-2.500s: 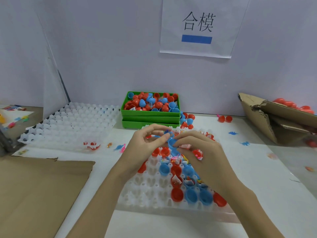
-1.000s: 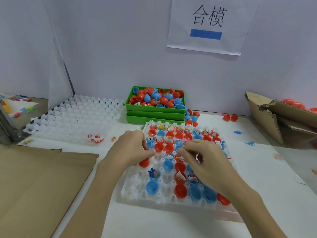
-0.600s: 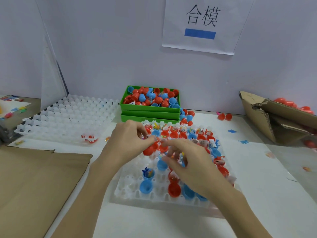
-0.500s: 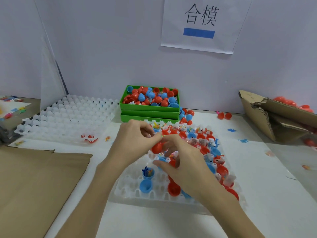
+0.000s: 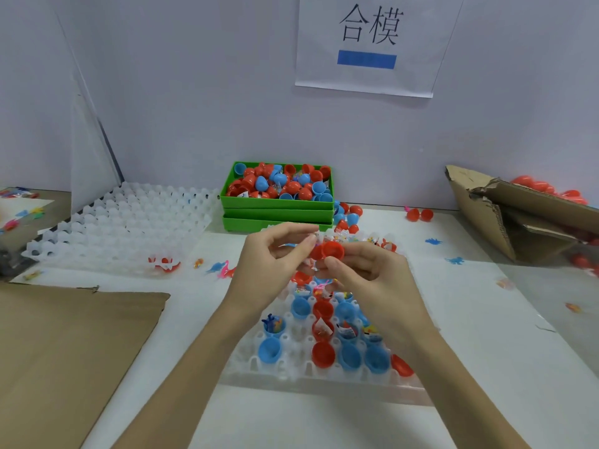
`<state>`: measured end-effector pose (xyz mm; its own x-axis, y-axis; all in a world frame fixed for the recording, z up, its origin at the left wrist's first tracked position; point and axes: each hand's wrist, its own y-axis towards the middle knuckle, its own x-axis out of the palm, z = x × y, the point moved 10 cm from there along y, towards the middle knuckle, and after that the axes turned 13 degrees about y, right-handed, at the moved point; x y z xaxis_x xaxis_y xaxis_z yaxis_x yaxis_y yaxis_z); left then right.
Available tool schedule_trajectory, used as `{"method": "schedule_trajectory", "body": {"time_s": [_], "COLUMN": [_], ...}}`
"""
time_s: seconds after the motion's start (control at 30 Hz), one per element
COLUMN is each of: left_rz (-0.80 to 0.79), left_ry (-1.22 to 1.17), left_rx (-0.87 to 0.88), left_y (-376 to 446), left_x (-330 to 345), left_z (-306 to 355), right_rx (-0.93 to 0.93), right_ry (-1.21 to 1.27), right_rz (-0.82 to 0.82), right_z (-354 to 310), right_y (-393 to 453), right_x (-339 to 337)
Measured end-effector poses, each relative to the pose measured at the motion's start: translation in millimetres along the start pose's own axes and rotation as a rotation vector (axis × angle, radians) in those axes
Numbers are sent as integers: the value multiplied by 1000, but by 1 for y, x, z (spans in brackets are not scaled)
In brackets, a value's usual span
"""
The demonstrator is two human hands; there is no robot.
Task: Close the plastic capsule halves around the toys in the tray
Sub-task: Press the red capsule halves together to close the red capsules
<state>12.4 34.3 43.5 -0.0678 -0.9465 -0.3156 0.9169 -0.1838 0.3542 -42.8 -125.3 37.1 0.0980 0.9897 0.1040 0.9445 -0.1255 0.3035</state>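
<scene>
On the far left of the table (image 5: 486, 335) sits an empty white tray (image 5: 123, 222), likely waiting for its turn. Next comes the left hand (image 5: 272, 264). Its fingers are bent and pinch one side of a red capsule (image 5: 327, 251). The right hand (image 5: 372, 277) pinches the other side with its thumb and fingers. Both hands hold it up above the tray (image 5: 291, 374), probably so they can push the two halves together without bumping the others. The red capsule is small, round and shiny, and I cannot tell if it is fully snapped shut. Below the hands, red and blue cups (image 5: 270, 350) sit open in the tray's holes, some with little toys (image 5: 274, 324) inside, so they stay still and do not roll. Behind, a green box (image 5: 275, 209) holds spare halves within reach.
</scene>
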Motion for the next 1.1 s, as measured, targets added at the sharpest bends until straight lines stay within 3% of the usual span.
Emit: {"method": "schedule_trajectory", "body": {"time_s": [0.27,0.47,0.57,0.9,1.1], "left_rz": [-5,-77,-73,82,40], "left_ry": [-20,43,123,65,76], "left_rx": [95,191,243,185,245], "left_y": [0,-4,-5,-7,-9], "left_x": [-2,8,12,2,3], "left_z": [11,19,23,19,28], "right_rx": [-34,-241,-259,-206,-206], "right_ry": [64,-312,-416,-195,-119], "right_rz": [82,94,41,36,62], "right_z": [-4,-25,-22,-19,-19], "right_y": [1,-1,-2,1,0], "right_x": [-10,-11,-4,-5,-7]}}
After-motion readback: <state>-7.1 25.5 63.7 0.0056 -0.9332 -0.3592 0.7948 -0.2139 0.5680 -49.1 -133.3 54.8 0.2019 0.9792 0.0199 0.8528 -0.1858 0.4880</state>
